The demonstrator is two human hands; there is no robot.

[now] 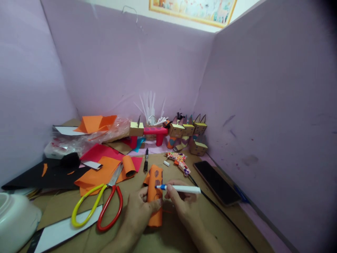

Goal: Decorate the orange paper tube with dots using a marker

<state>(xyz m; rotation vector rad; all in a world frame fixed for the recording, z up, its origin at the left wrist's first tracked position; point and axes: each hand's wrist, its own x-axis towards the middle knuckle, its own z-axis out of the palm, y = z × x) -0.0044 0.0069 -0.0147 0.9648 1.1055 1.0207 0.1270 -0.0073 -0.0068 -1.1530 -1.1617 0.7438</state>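
The left hand (139, 209) has its thumb and fingers closed around an orange tube (152, 194), just right of the scissors (112, 181); its long axis runs away from the person, the far part bearing purple spots. The right hand (184, 203) pinches a white marker (185, 189), crosswise, blue tip pointing left at the tube. Well right of the scissors lies a phone (217, 182).

Over there the person's left forearm (118, 239) is angling inward, the left hand (139, 210) gripping with its thumb (156, 205) lying across the front. Opposite, the right forearm (204, 239) is slanting in too, and the right hand (184, 203) is pinching between thumb and fingers (175, 182), just beside the left.
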